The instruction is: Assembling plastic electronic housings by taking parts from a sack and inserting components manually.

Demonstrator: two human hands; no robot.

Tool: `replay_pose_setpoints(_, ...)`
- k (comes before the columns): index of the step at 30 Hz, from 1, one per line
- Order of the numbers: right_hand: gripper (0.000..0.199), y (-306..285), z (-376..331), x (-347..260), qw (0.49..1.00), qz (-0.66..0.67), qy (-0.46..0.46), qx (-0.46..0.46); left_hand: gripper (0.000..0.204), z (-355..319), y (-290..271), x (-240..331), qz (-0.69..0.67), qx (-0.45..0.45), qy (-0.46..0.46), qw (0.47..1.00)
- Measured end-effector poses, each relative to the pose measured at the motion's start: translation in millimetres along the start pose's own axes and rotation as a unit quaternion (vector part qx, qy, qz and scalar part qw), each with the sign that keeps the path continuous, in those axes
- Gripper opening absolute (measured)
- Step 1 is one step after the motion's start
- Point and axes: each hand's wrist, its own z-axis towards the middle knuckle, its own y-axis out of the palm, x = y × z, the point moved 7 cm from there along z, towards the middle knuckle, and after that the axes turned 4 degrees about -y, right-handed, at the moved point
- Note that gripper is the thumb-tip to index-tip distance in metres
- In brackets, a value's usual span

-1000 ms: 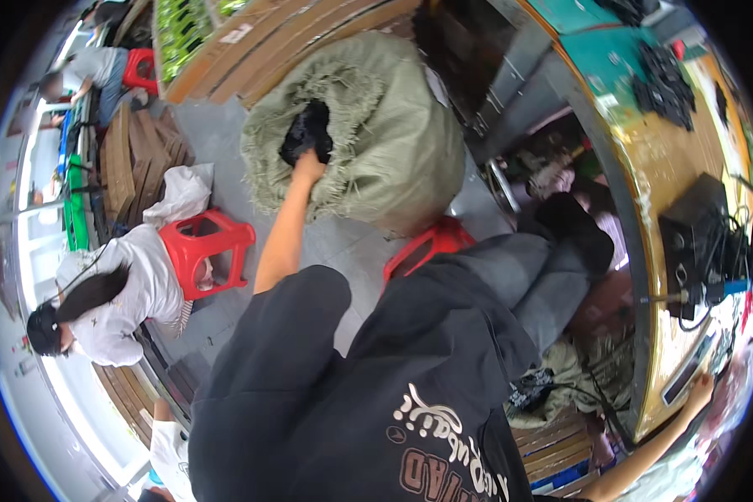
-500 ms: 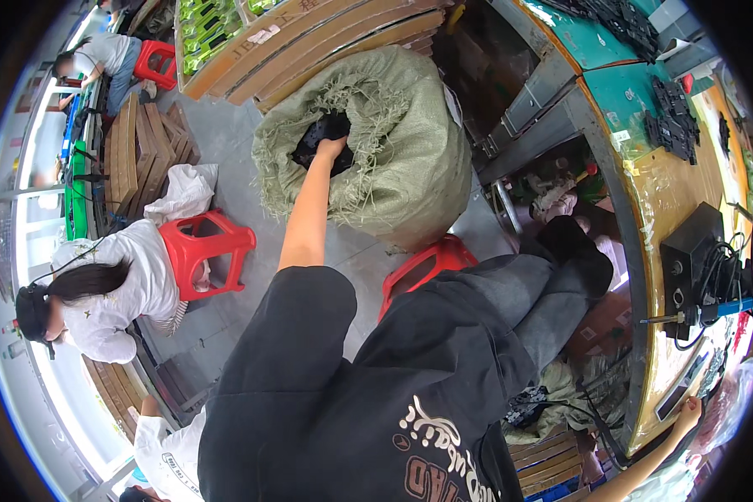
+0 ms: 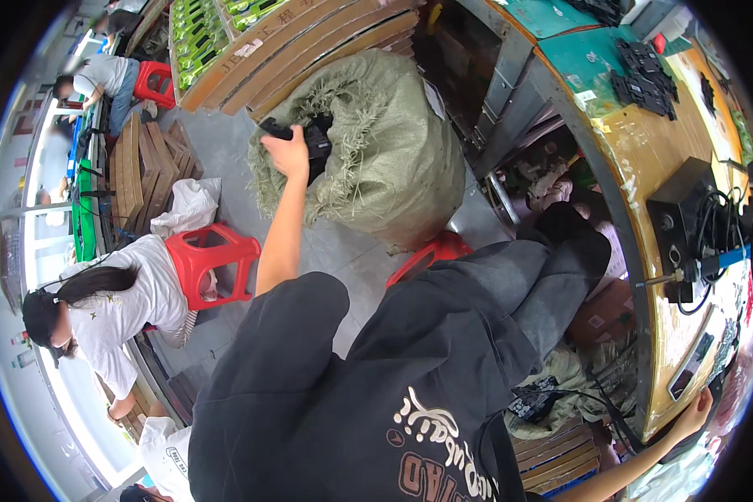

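My left hand point(image 3: 288, 156) is at the mouth of a big pale-green woven sack point(image 3: 402, 159). Its fingers are closed on a black plastic part point(image 3: 274, 128), whose exact kind I cannot make out. More black parts point(image 3: 318, 144) show inside the frayed opening. At the lower right, my right hand point(image 3: 696, 412) is by the near end of the workbench point(image 3: 623, 184), fingers drawn together against something dark that I cannot make out. Just beyond it lies a flat dark panel with a light rim point(image 3: 692, 366).
On the bench stand a black box point(image 3: 682, 219) with cables, a blue-handled screwdriver point(image 3: 728, 258) and black moulded parts point(image 3: 644, 79). Red stools point(image 3: 217, 263) and stacked trays point(image 3: 142, 167) occupy the floor. Several people work along the left. A tray stack point(image 3: 309, 50) adjoins the sack.
My left hand has come up out of the sack's opening and leftward with a black part. My right hand has shifted slightly right along the bench edge. The view has moved a little.
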Motion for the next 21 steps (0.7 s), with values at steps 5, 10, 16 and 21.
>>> replay_pose_setpoints(5,0.022,-18.4,-37.4,-64.0,0.991,0.016,0.007,0.134,0.046,-0.7,-86.5,86.9,-0.081,0.120,0.346,0.927)
replay_pose_setpoints(10,0.021,-12.0,-75.4,-84.3,0.970,0.150,0.021,0.191,0.039,-39.3,-154.2,194.0,-0.390,0.100,0.347,0.847)
replay_pose_setpoints(16,0.015,8.8,-123.4,-135.0,0.940,0.254,-0.001,0.228,0.038,-170.3,-166.4,325.3,-0.610,-0.052,0.357,0.706)
replay_pose_setpoints(21,0.015,46.2,-152.4,-184.6,0.902,0.384,0.067,0.185,0.044,-258.2,-116.7,399.8,-0.646,-0.149,0.363,0.654)
